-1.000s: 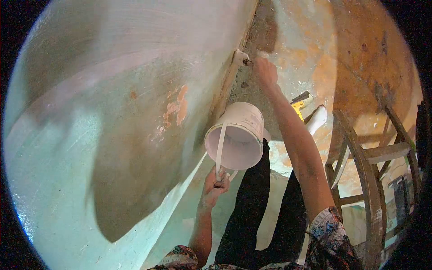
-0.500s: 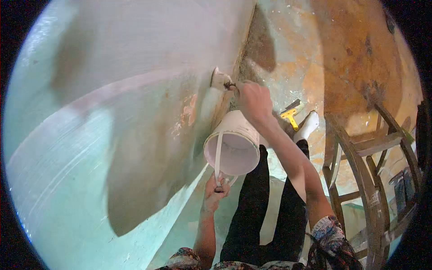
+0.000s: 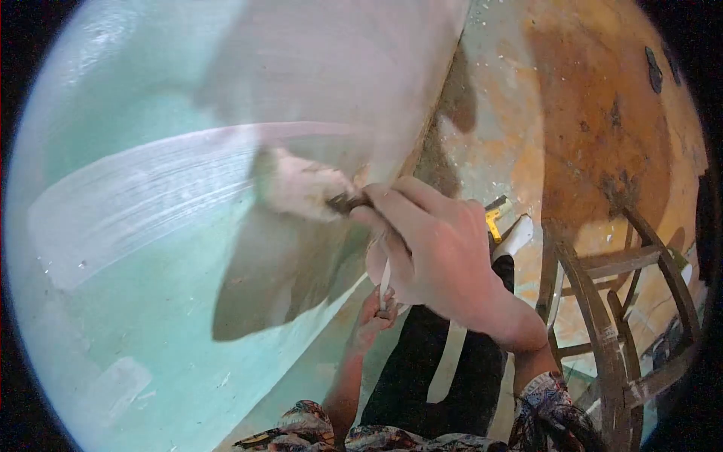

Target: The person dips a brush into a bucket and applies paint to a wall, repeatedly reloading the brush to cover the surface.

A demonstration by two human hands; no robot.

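My right hand (image 3: 448,252) is closed round the handle of a wide paintbrush (image 3: 309,184). The brush head is coated in pale paint and slightly blurred, in front of the green wall (image 3: 173,316). Lower down, my left hand (image 3: 373,313) grips the white handle (image 3: 385,280) of a bucket (image 3: 374,260). Most of the bucket is hidden behind my right hand. A broad band of whitish paint (image 3: 151,192) curves across the wall, with a larger pinkish-white coated area (image 3: 324,68) above it.
To the right stands a wooden stepladder (image 3: 599,309). On the stained floor (image 3: 587,98), a yellow-handled scraper (image 3: 493,222) lies by my white-covered foot (image 3: 517,236). A dark flat object (image 3: 654,70) is at the upper right. The wall meets the floor along a slanting edge.
My right hand has brought the brush from the wall's bottom edge leftward and nearer the camera. The bucket, formerly in plain view, is now mostly covered; my left hand has shifted slightly right.
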